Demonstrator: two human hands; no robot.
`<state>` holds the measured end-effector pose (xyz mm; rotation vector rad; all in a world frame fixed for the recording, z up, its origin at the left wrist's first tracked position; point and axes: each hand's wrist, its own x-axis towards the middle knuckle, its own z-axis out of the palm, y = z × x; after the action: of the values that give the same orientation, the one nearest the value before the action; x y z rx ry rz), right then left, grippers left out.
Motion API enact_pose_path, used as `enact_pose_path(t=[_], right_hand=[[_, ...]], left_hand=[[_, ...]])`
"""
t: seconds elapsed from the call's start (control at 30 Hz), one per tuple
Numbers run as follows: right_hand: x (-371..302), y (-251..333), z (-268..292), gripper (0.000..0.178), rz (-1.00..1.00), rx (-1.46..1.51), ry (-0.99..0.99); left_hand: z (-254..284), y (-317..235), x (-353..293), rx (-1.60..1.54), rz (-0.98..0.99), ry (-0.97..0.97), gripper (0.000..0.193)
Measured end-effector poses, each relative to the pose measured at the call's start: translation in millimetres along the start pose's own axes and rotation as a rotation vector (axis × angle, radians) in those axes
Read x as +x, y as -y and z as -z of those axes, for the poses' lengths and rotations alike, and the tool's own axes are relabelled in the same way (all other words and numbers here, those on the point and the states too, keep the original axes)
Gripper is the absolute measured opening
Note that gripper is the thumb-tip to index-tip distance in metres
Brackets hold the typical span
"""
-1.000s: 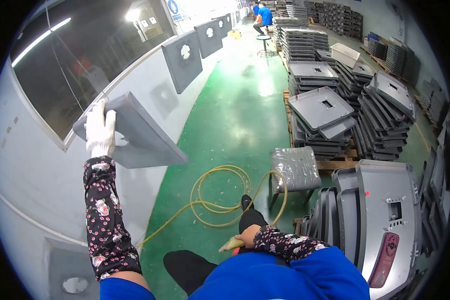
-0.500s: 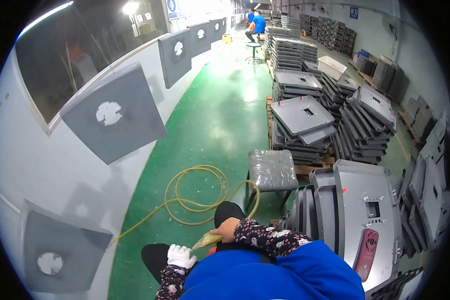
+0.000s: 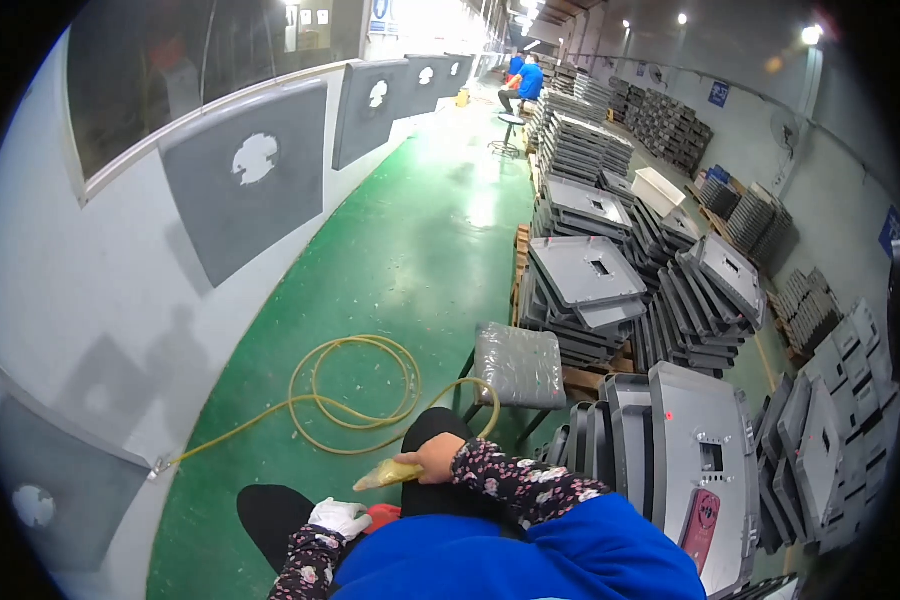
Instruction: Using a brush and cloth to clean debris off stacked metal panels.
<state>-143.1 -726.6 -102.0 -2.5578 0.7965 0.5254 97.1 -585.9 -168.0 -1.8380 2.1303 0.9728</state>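
Note:
My right hand [image 3: 437, 459], bare, is closed around a yellowish, tapered tool [image 3: 387, 474] that looks wrapped in clear film. Its narrow end points left, above my lap. A yellow hose [image 3: 493, 408] curves up beside this hand; where it joins the tool is hidden. My left hand [image 3: 340, 518], in a white glove, lies over my thigh with its fingers loosely extended and nothing visible in them. Beside it, between my legs, a red thing [image 3: 381, 518] shows in part; I cannot make out its kind.
The hose lies coiled on the green floor [image 3: 240, 370]. Grey square panels [image 3: 280, 215] hang along the left wall. At right stand a film-covered stool [image 3: 518, 362], stacked grey metal trays [image 3: 588, 272] and a red phone-like object [image 3: 701, 528] on one tray. Co-workers [image 3: 527, 80] sit far ahead.
The view has tilted up and turned slightly right. My left hand sits lower beside the red thing, which shows more. My right hand keeps its hold on the tool.

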Motion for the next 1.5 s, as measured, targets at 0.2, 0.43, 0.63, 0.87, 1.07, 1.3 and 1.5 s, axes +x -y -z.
enact_pose_path(t=[0.2,0.43,0.63,0.87,1.07,1.3,1.5], right_hand=[[-51,-34,-18,0.07,0.214,-0.101,-0.078],[-70,-41,-28,0.071,0.202,-0.068,-0.09],[-8,4,-24,0.063,0.095,-0.129,0.133],[56,69,-44,0.015,0.22,-0.062,0.044],[30,70,2,0.041,0.127,-0.112,-0.317],[8,39,1,0.049,0.174,0.048,-0.739],[21,64,12,0.046,0.369,0.294,-0.703]], left_hand=[[-8,11,5,-0.09,0.022,-0.055,0.047],[11,-1,-4,-0.194,0.104,-0.094,0.057],[33,-19,2,-0.115,-0.064,-0.489,0.062],[29,-50,13,-0.27,-0.153,-0.358,0.053],[-5,-23,22,-0.438,0.1,-0.347,0.044],[1,-9,31,-0.7,-0.074,0.029,0.047],[-25,-9,37,-0.82,-0.428,-0.286,0.065]])
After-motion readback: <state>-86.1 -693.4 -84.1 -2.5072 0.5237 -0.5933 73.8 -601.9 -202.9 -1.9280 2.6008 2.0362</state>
